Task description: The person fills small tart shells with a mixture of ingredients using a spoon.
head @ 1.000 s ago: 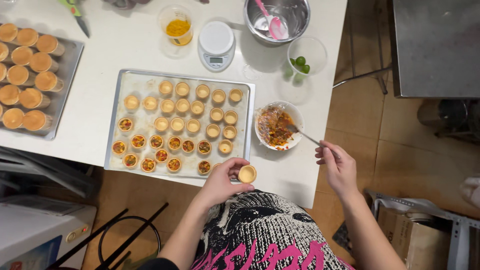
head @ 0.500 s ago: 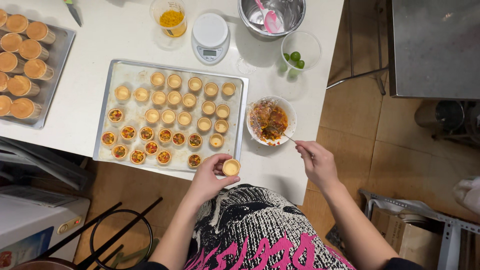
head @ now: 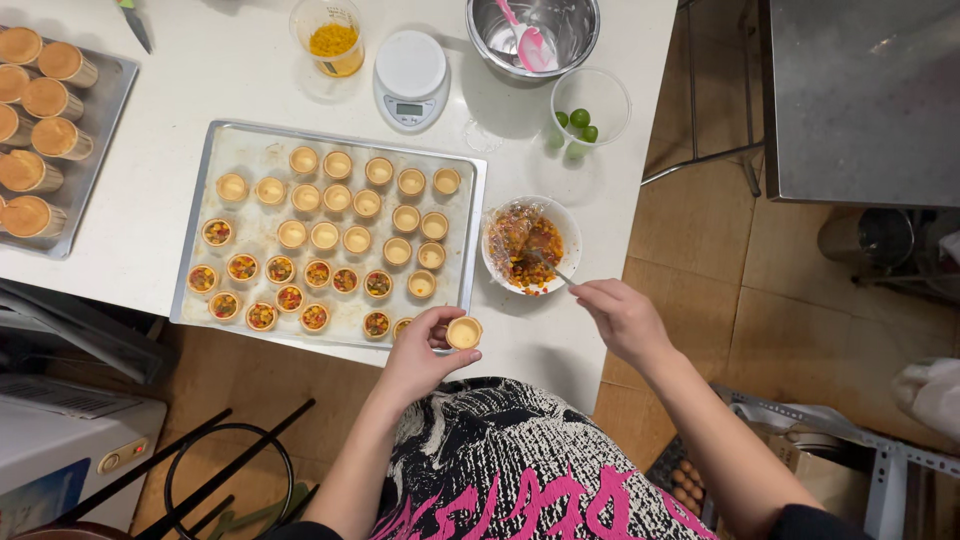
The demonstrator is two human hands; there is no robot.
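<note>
My left hand (head: pixel 418 355) holds a small empty pastry cup (head: pixel 464 332) just off the near right corner of a metal baking tray (head: pixel 228 146). The tray carries several pastry cups; those in the near left rows have a colourful chopped filling, the rest are empty. My right hand (head: pixel 622 318) grips a spoon (head: pixel 552 268) whose tip sits in a white bowl (head: pixel 566 222) of red and yellow chopped filling, right of the tray.
Behind the tray stand a white kitchen scale (head: pixel 411 75), a glass of yellow pieces (head: pixel 333 38), a steel bowl with a pink spatula (head: pixel 530 32) and a clear bowl of limes (head: pixel 590 105). A second tray of orange-filled cups (head: pixel 40 120) lies at the left. A steel table (head: pixel 860 100) stands right.
My right hand has moved left toward the bowl, pushing the spoon into the filling. My left hand stays by the tray's corner with the cup.
</note>
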